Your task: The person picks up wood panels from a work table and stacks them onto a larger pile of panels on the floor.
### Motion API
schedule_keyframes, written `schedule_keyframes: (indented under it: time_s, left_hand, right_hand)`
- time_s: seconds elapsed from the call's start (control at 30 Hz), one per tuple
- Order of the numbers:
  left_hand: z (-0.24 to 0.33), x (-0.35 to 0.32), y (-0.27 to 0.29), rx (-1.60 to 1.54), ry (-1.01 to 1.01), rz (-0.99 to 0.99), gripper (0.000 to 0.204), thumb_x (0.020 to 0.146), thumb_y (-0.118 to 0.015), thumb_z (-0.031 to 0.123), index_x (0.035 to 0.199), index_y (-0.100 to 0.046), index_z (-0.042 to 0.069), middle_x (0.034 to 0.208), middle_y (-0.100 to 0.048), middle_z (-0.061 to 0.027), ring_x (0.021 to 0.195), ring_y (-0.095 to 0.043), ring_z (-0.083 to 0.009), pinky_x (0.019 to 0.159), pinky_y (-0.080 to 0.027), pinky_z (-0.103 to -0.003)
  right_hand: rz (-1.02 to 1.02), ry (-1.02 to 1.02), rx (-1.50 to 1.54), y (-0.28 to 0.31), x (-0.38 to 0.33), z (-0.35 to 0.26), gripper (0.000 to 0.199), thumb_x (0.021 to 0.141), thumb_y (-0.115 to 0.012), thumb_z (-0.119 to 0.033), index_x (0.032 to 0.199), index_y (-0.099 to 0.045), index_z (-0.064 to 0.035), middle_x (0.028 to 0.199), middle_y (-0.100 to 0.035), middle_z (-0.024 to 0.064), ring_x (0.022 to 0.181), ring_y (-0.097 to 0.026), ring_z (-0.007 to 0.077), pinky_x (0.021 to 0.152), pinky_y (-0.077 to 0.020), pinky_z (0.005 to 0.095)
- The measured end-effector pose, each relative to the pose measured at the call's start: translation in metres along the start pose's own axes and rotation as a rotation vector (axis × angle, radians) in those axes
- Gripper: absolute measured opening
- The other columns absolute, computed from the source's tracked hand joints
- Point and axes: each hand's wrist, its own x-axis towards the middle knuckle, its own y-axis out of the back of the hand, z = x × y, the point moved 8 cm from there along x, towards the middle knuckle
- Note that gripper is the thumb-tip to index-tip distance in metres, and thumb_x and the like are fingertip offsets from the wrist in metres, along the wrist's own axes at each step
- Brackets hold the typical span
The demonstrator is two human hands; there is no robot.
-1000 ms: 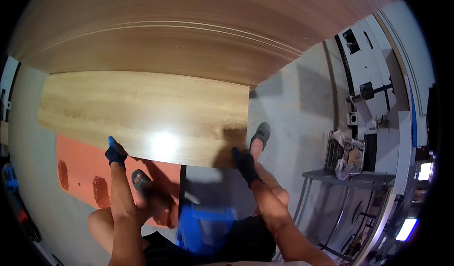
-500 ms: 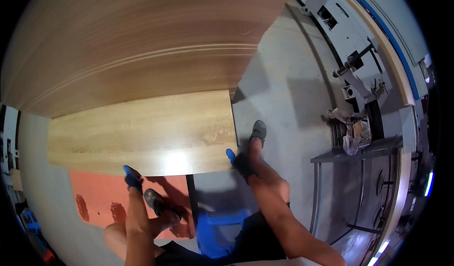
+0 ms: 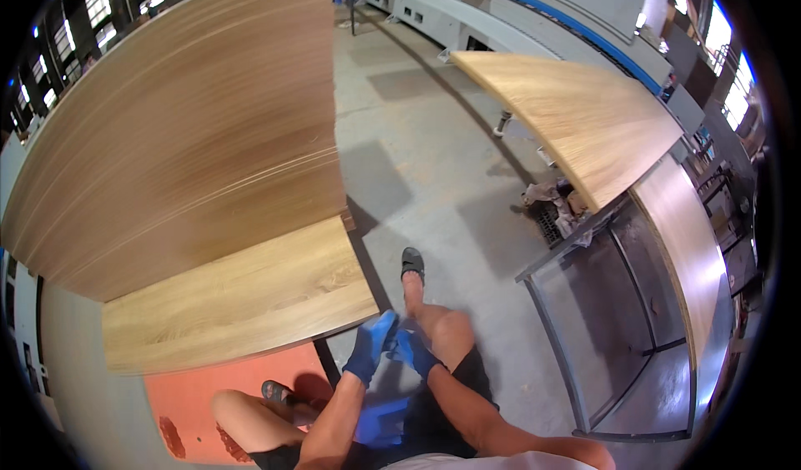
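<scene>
My left hand [image 3: 367, 345], in a blue glove, is raised in front of my knees with its fingers stretched out toward the upper right. Close against it is my right hand [image 3: 415, 349], also gloved in blue; its fingers are smeared by motion. I cannot make out anything between the two hands. To their left, a light wood-grain board [image 3: 242, 303] lies flat, its near right corner close to my left fingertips but apart from them. Behind that board rises a tall brown wood-grain mass [image 3: 192, 136] with fine lines across it.
An orange-red panel [image 3: 242, 395] lies under the board's near side, by my left foot. A blue plastic object [image 3: 382, 422] is below my hands. At right stand a grey metal frame [image 3: 546, 328] and wood-grain boards [image 3: 576, 111]. A long light-grey machine [image 3: 434, 15] runs along the back.
Both hands have left the near edge of the light board and come together to its right. The view has swung right and up, showing more boards at the right.
</scene>
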Motion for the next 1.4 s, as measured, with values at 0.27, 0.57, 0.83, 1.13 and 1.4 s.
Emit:
schedule_keyframes:
  time_s: [0.27, 0.57, 0.83, 1.13, 1.4]
  left_hand:
    - [0.192, -0.058, -0.258, -0.081, -0.086, -0.630, 0.059, 0.083, -0.044, 0.048, 0.118, -0.040, 0.001, 0.106, -0.053, -0.0114, 0.094, -0.053, -0.0205, 0.070, -0.047, -0.032]
    - [0.230, -0.096, -0.316, -0.484, -0.193, -0.838, 0.048, 0.078, -0.053, 0.015, 0.120, -0.036, -0.002, 0.113, -0.049, -0.0172, 0.101, -0.052, -0.0259, 0.084, -0.046, -0.038]
    - [0.240, -0.154, -0.123, -0.528, -0.200, -0.508, 0.042, 0.077, -0.055, 0.012, 0.113, -0.043, -0.006, 0.102, -0.055, -0.0175, 0.091, -0.057, -0.0233, 0.081, -0.047, -0.035]
    - [0.077, -0.169, 0.187, -1.142, -0.562, 0.082, 0.048, 0.081, -0.050, 0.039, 0.111, -0.049, 0.001, 0.107, -0.055, -0.0142, 0.095, -0.055, -0.0240, 0.081, -0.045, -0.035]
    - [-0.115, -0.126, 0.297, -1.416, -0.609, 0.654, 0.043, 0.081, -0.051, 0.034, 0.115, -0.046, 0.007, 0.116, -0.050, -0.0110, 0.106, -0.048, -0.0288, 0.086, -0.043, -0.044]
  right_hand:
    - [-0.290, 0.789, 0.439, 0.032, -0.136, -0.174, 0.037, 0.087, -0.041, -0.034, 0.107, -0.051, -0.0056, 0.098, -0.057, 0.0086, 0.091, -0.053, 0.0237, 0.085, -0.0393, 0.0400]
    - [-0.106, 1.179, 0.700, 0.158, -0.290, -0.375, 0.071, 0.078, -0.043, -0.057, 0.124, -0.039, -0.0040, 0.124, -0.042, 0.0151, 0.112, -0.041, 0.0291, 0.096, -0.0288, 0.0401]
    - [0.338, 1.468, 0.363, 0.303, -0.349, -0.458, 0.058, 0.084, -0.043, -0.043, 0.123, -0.036, -0.0011, 0.123, -0.042, 0.0147, 0.109, -0.043, 0.0291, 0.094, -0.0327, 0.0402]
    - [0.333, 1.289, 0.279, 0.369, -0.342, -0.447, 0.050, 0.087, -0.039, -0.037, 0.122, -0.039, -0.0010, 0.122, -0.044, 0.0131, 0.108, -0.044, 0.0283, 0.093, -0.0344, 0.0395]
    - [0.368, 0.939, 0.317, 0.311, -0.312, -0.440, 0.050, 0.087, -0.038, -0.036, 0.124, -0.038, -0.0032, 0.126, -0.041, 0.0134, 0.114, -0.040, 0.0290, 0.095, -0.0332, 0.0411]
